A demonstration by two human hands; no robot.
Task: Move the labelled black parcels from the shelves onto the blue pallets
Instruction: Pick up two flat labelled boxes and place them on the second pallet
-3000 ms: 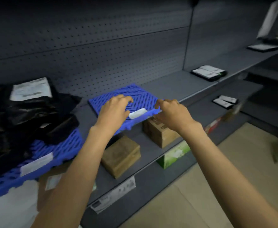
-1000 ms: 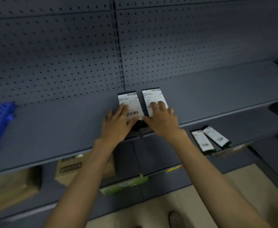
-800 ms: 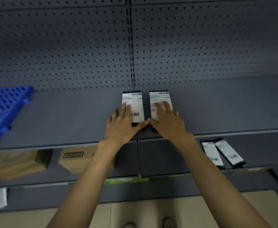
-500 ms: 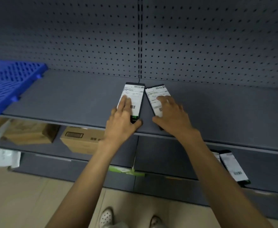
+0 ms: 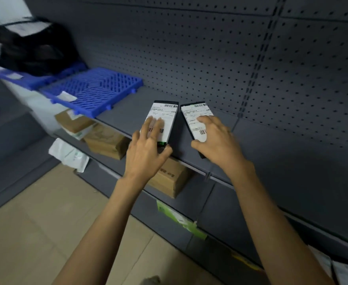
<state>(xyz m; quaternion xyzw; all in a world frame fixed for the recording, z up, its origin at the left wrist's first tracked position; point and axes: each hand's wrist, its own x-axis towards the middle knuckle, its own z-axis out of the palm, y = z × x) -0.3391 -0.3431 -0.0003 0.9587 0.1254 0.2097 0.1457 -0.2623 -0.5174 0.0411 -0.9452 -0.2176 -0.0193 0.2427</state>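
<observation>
Two flat black parcels with white barcode labels lie side by side near the front of the grey shelf (image 5: 125, 117). My left hand (image 5: 148, 149) grips the left parcel (image 5: 167, 115), fingers on its label, thumb under its near end. My right hand (image 5: 216, 142) grips the right parcel (image 5: 195, 114) the same way. A bare blue pallet (image 5: 94, 90) sits on the shelf to the left. Behind it a second blue pallet (image 5: 22, 80) carries a heap of black parcels (image 5: 35, 50).
A grey pegboard wall (image 5: 210, 48) backs the shelf. Brown cardboard boxes (image 5: 107, 140) and a white bag (image 5: 68, 154) lie on the lower shelf. Another box (image 5: 171, 179) sits under my left hand. More labelled parcels (image 5: 333, 266) show at the bottom right. Beige floor (image 5: 45, 223) lies below.
Both hands have closed around the two parcels and slid them left along the shelf. The view has swung left, bringing both blue pallets and the parcel heap into sight.
</observation>
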